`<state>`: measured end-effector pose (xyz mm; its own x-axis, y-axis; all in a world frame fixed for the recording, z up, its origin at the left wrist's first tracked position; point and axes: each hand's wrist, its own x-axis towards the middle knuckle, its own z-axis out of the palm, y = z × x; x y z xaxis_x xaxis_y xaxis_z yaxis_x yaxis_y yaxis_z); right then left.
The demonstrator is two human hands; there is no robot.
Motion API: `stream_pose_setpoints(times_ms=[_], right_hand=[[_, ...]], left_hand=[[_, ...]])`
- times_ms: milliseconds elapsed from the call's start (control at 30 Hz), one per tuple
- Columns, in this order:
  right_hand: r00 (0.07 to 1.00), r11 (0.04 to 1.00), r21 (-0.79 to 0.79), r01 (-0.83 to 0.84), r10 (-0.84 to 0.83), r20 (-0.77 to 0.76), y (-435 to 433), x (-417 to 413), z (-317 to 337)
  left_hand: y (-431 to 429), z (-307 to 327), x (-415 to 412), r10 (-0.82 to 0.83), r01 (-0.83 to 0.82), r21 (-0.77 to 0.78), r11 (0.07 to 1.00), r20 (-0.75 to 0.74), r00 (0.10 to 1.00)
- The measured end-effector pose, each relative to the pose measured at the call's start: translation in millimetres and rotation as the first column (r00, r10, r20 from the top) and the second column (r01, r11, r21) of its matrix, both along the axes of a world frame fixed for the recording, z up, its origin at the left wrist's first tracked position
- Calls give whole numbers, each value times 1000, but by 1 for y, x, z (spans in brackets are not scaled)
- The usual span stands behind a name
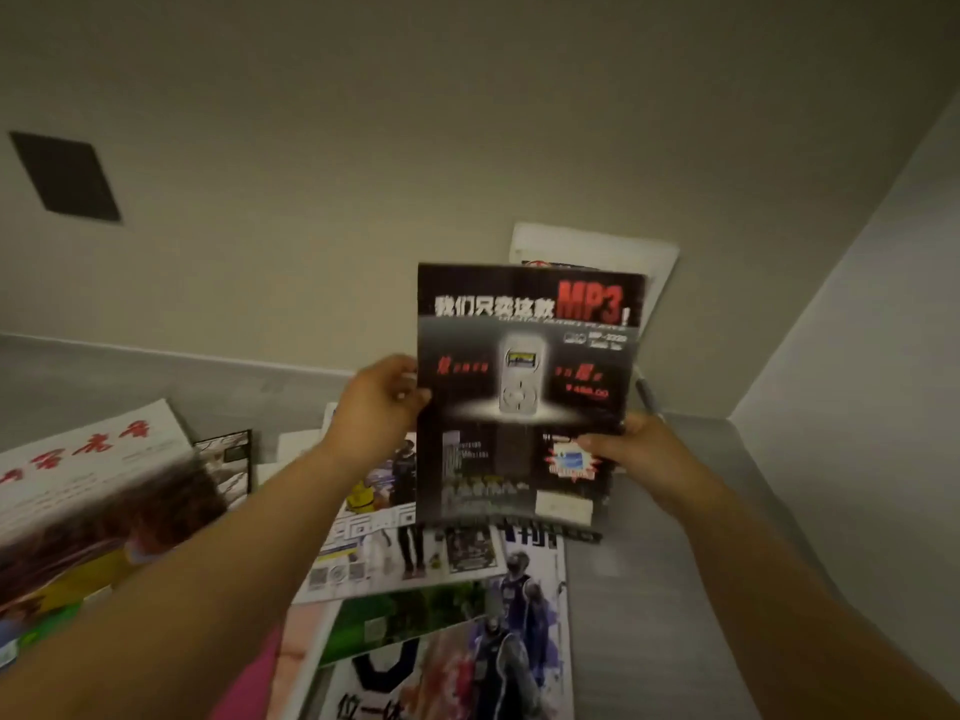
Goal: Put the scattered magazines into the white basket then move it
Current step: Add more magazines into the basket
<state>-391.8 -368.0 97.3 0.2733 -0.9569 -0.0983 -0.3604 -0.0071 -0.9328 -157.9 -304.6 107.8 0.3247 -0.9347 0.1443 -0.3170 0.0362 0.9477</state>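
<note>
Left arm: bare, reaching forward and up from lower left. Left hand [382,402]: raised, fingers curled, thumb pressed forward in a pinch at its right side. Right arm: bare, reaching in from lower right. Right hand [631,449]: lower than the left, thumb stretched leftward, fingers hidden; grip closed.

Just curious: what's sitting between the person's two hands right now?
In the head view, the black MP3 magazine, held up off the surface: left hand grips its left edge, right hand its lower right.
</note>
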Motion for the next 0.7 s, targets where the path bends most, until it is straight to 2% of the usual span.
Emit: stream_pose_setpoints(times_ms=[133, 267, 400, 567, 700], right_hand=[[985, 981, -186, 55, -85, -153, -50, -9, 31], [977, 952, -254, 169, -195, -81, -101, -20, 42], [960, 932, -229, 279, -275, 49, -138, -24, 29], [947, 934, -160, 320, -320, 27, -164, -26, -13], [948, 939, -135, 316, -317, 16, -176, -29, -39]], left_hand=[[-53, 38, -15, 13, -1, -116, 993, 108, 994], [-103, 52, -29, 31, -15, -128, 992, 128, 991], [-140, 38, -41, 58, -51, -57, 997, 127, 990], [-170, -3, -50, 78, -95, 92, 991, 173, 982], [-187, -27, -52, 92, -156, 172, 973, 330, 939]])
